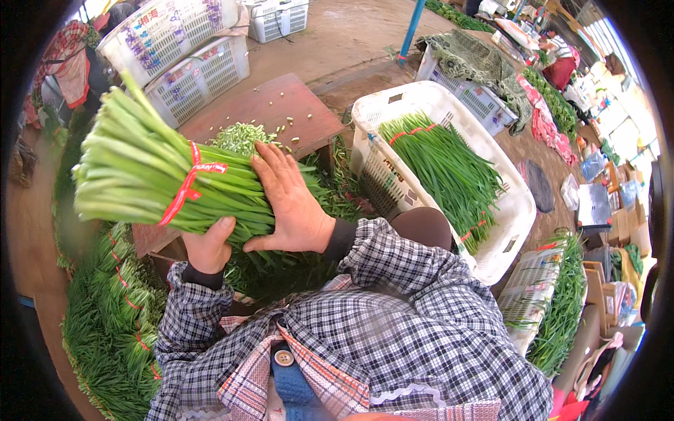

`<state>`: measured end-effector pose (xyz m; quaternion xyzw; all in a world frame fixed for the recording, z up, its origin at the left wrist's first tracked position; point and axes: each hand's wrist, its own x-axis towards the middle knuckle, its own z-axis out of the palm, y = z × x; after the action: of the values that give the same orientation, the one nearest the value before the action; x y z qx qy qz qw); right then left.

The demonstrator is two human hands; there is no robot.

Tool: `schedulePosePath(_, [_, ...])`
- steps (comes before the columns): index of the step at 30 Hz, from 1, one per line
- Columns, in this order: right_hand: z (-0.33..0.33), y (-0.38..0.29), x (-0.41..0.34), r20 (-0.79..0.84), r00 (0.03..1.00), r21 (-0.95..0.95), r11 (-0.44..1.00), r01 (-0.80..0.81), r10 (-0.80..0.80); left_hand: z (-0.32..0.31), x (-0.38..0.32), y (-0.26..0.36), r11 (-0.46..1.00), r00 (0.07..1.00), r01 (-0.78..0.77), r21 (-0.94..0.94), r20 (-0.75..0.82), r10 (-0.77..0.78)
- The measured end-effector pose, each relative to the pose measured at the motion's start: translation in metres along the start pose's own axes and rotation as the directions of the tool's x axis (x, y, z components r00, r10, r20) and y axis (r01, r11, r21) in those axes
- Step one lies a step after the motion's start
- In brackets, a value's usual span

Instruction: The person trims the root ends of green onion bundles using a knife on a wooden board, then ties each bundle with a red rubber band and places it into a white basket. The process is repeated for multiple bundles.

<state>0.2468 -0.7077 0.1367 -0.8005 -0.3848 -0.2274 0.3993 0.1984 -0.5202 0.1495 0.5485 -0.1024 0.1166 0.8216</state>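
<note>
A thick bundle of green Chinese chives [137, 163], bound by red tape [185, 192], is held up at the left, its pale cut ends towards the upper left. My left hand [209, 247] grips it from below near the tape; the fingers are hidden beneath. On the leafy part lies my right hand [289, 205], pressed against the stems with its fingers close together. Behind the bundle, a reddish wooden board [263, 102] bears a heap of short cut stem pieces [243, 138]. To the right, a white plastic crate [516, 184] holds taped chives [442, 168].
Many tied chive bundles [113, 316] lie at lower left. Stacked white crates [197, 73] stand at upper left, near a person [66, 63]. A cloth-covered crate [468, 100] and a blue pole [412, 31] are beyond. Another crate [532, 289] with loose chives stands at right.
</note>
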Motion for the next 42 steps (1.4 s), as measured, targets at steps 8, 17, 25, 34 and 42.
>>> schedulePosePath(8, [-0.022, 0.002, 0.011, -0.212, 0.975, 0.377, 0.926, 0.017, 0.069, 0.053, 0.018, 0.027, 0.984, 0.983, -0.091, 0.151, 0.169, 0.064])
schedulePosePath(17, [-0.092, 0.034, 0.013, -0.372, 0.886, 0.570, 0.822, -0.019, 0.278, 0.091, 0.061, -0.013, 0.821, 0.887, -0.240, 0.519, 0.461, -0.031])
schedulePosePath(25, [-0.220, 0.079, -0.021, -0.419, 0.760, 0.658, 0.743, -0.123, 0.497, 0.099, 0.029, -0.105, 0.789, 0.582, 0.340, 0.512, 0.544, -0.604])
schedulePosePath(34, [-0.379, 0.137, -0.101, -0.493, 0.780, -0.112, 0.861, -0.497, 0.386, 0.033, 0.018, -0.110, 0.686, 0.615, 0.458, 0.565, 0.355, -0.704])
schedulePosePath(42, [-0.318, 0.214, -0.184, -0.293, 0.724, -0.187, 0.705, -0.684, 0.625, -0.012, -0.006, -0.115, 0.621, 0.632, 0.614, 0.487, 0.167, -0.756])
